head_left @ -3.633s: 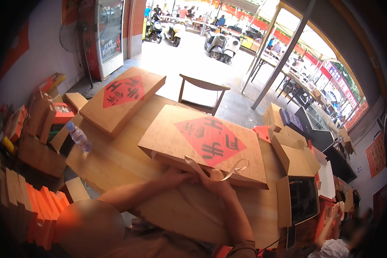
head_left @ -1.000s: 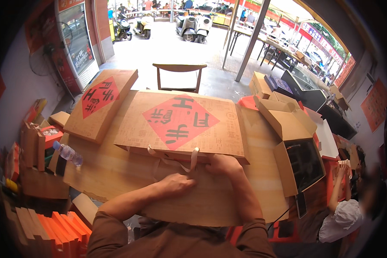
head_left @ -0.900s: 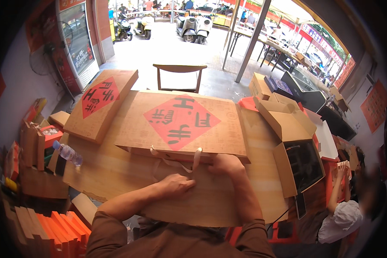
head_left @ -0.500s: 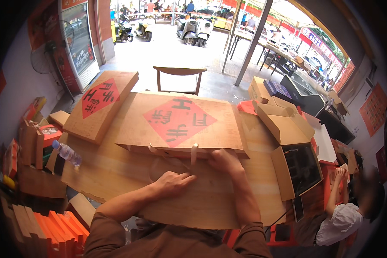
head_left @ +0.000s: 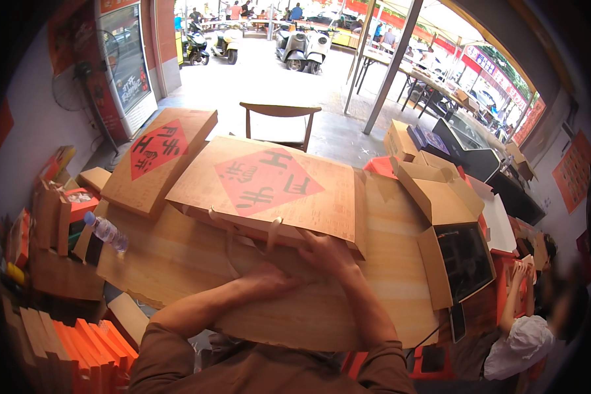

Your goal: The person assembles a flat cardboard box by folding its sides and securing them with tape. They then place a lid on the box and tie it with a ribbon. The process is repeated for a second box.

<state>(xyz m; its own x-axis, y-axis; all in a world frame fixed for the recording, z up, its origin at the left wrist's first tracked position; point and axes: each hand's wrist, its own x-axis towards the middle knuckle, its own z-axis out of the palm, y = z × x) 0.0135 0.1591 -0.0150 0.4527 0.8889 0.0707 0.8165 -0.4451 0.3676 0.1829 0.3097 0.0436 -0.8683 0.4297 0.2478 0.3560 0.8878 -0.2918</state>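
Note:
A large brown paper gift bag (head_left: 200,177) with a red diamond panel lies flat on the wooden table, its mouth toward me. Two cream ribbon handles (head_left: 274,233) hang from the mouth. My right hand (head_left: 329,255) is closed on the mouth's near edge, right of the handles, its fingertips partly hidden. Just below the mouth is my left hand (head_left: 269,282), blurred and in shadow; its fingers cannot be made out. A second brown bag or box (head_left: 128,187) with the same red panel lies at the table's far left.
A clear water bottle (head_left: 106,231) lies at the table's left edge. On the right stands an open cardboard box (head_left: 433,259) with a dark inside, near a phone (head_left: 458,322). A chair (head_left: 279,111) faces the far edge. Orange boxes (head_left: 95,345) stand lower left; a person (head_left: 525,341) works at right.
The gift bag has shifted left and turned a little, its near right corner swinging toward me. My right hand has moved left with it. My left hand has moved slightly down and blurred.

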